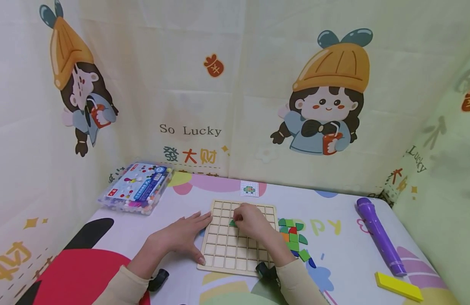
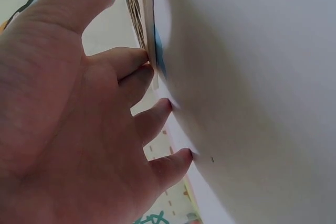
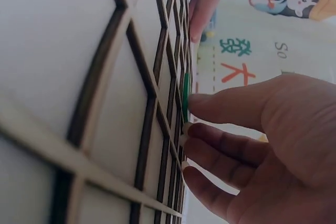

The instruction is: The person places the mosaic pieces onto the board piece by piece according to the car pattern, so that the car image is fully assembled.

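Left hand (image 1: 183,239) lies flat against the grid board's (image 1: 238,250) left edge; right hand (image 1: 251,220) pinches a green piece (image 1: 232,223) mid-board.

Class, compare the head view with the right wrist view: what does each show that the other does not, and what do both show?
Only the head view shows the pile of coloured tiles, the purple torch, the yellow block, the bead box and the pattern card.

Only the right wrist view shows, close up, the right hand's fingertips touching the green tile's edge.

Both show the wooden grid board, the green tile, the right hand and the left hand at the board's edge.
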A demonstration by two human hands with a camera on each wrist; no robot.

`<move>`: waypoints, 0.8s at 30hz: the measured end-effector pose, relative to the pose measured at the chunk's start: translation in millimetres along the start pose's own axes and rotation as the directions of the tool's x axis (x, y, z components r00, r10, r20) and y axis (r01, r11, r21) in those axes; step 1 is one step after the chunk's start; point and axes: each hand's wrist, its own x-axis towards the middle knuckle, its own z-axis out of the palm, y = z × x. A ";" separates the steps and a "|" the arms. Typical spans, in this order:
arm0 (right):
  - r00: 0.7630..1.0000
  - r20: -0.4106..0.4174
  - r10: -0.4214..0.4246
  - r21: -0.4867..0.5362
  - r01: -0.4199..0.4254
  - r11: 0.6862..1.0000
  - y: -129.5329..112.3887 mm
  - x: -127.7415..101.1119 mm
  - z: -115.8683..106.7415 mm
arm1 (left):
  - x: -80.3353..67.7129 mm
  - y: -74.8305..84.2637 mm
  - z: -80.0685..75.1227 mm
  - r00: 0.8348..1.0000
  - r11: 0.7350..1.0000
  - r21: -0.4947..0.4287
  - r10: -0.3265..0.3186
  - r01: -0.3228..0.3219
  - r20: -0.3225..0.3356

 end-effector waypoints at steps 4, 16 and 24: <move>1.000 0.014 0.005 -0.012 -0.004 1.000 0.5 -4.1 -3.0 | -0.3 1.2 -1.1 1.000 1.000 -0.006 0.003 -0.003 0.005; 0.999 -0.010 0.043 0.014 -0.042 0.999 17.9 -19.7 -27.3 | 3.5 0.9 0.3 1.000 1.000 -0.008 -0.020 0.021 0.016; 0.993 -0.035 0.117 0.076 -0.114 0.991 37.9 -29.1 -47.1 | 0.1 4.0 -2.0 1.000 1.000 -0.029 -0.012 0.012 0.008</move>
